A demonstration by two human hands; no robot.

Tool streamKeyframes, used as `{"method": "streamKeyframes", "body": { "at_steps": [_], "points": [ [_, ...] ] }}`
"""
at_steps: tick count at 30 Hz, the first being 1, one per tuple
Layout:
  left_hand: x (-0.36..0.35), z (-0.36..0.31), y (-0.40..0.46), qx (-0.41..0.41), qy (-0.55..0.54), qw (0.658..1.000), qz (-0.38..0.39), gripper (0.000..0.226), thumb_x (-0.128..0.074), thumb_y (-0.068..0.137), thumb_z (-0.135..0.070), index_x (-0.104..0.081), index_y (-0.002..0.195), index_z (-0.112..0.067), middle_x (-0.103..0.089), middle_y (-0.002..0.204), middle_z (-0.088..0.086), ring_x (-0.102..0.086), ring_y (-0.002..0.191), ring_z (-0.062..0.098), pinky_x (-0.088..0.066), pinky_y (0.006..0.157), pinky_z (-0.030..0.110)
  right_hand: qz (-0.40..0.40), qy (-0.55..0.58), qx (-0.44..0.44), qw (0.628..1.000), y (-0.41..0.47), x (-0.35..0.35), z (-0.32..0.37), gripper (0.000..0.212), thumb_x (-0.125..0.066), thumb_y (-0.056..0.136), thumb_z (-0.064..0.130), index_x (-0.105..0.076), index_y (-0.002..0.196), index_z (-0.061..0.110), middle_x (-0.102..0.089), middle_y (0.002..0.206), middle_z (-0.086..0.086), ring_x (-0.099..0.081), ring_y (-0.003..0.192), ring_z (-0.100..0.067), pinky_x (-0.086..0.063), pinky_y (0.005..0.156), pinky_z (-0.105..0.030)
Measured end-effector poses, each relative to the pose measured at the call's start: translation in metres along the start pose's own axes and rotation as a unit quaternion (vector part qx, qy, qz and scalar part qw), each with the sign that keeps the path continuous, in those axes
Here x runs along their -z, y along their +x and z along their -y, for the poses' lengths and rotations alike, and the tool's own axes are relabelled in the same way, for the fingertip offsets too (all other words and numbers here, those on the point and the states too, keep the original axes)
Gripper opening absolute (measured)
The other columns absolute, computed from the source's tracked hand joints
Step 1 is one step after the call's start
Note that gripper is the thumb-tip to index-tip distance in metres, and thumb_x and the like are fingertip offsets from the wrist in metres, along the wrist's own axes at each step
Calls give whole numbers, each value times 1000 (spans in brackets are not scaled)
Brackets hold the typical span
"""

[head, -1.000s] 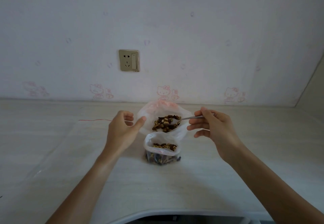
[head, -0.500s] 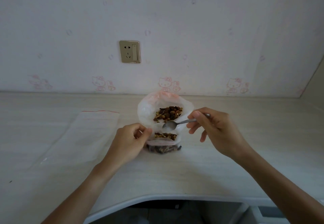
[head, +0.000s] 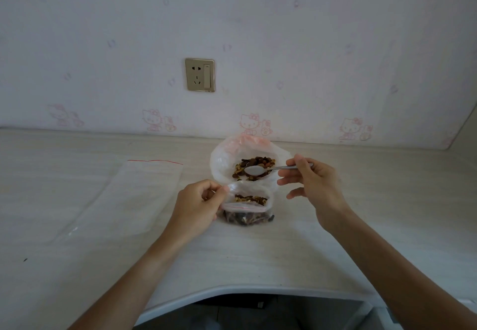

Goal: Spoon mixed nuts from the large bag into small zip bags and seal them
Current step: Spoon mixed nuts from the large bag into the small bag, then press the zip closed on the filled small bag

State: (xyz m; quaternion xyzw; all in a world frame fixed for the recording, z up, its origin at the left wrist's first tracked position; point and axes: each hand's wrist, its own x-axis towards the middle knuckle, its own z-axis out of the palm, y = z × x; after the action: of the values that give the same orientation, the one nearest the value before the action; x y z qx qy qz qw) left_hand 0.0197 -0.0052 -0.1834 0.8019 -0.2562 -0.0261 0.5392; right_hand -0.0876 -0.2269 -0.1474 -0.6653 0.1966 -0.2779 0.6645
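Observation:
The large clear bag [head: 224,159] of mixed nuts stands open near the wall. Right in front of it a small zip bag [head: 245,213] stands open, with nuts filling it most of the way. My left hand [head: 198,205] pinches the small bag's left rim. My right hand [head: 309,185] holds a metal spoon [head: 258,170] by its handle. The spoon's bowl looks empty and hovers over the nuts in the large bag.
Several flat empty zip bags [head: 121,200], one with a red seal line, lie on the counter to the left. A wall socket [head: 200,74] sits above. The counter's curved front edge [head: 232,291] runs below my arms.
My left hand left the large bag's rim and took the small bag's rim. The spoon carried nuts to the small bag and has swung back, empty, over the large bag.

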Motion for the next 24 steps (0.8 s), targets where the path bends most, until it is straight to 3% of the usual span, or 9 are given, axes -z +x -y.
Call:
{"method": "streamKeyframes", "body": {
  "at_steps": [6,10,13,16,19,22,24],
  "points": [
    [0,1,-2,-1,3,1000,5,23,-67,100,-32,-73,79,-23,-72,67,-3,-58,47,3,-45,51,13,10,4,-102,995,10,-9,-14,34,-48,109,31,-70,103,6,-79,92,-14,-76,74,-26,-57,55,-34],
    [1,0,-2,4,14,1000,7,26,-65,101,-37,-72,80,-24,-73,66,-5,-60,47,3,-45,52,12,47,-11,-130,990,10,-6,-15,21,-56,106,27,-63,116,10,-79,89,-13,-73,67,-23,-55,50,-33],
    [3,-3,-1,28,21,999,22,43,-52,104,-51,-70,82,-19,-73,65,-6,-63,50,4,-46,54,11,40,-56,-126,990,8,3,-13,32,-62,103,28,-51,129,14,-79,84,-13,-71,61,-25,-49,44,-31],
    [10,-7,5,97,-25,994,53,45,-39,111,-44,-73,98,-17,-76,71,0,-61,50,11,-38,44,16,19,-108,-116,987,3,13,-11,38,-63,102,29,-44,133,21,-78,76,-13,-68,53,-27,-45,39,-28],
    [17,-9,6,177,-86,976,87,35,-44,109,-35,-73,106,-14,-80,82,7,-58,50,12,-32,40,20,28,-134,-101,985,-5,17,-9,27,-63,102,29,-52,124,19,-77,74,-12,-68,52,-27,-45,40,-28],
    [19,-11,5,234,-146,954,119,29,-53,106,-33,-69,111,-9,-81,90,11,-63,52,12,-38,38,21,61,-149,-92,983,-14,15,-8,16,-62,102,26,-64,110,12,-76,74,-10,-69,53,-27,-45,40,-29],
    [20,-14,4,259,-177,940,134,29,-59,103,-35,-70,112,-9,-80,91,9,-66,56,11,-41,39,20,106,-158,-112,975,-20,11,-6,20,-62,102,27,-70,104,9,-77,77,-8,-69,55,-25,-46,41,-29]
  ]
}}
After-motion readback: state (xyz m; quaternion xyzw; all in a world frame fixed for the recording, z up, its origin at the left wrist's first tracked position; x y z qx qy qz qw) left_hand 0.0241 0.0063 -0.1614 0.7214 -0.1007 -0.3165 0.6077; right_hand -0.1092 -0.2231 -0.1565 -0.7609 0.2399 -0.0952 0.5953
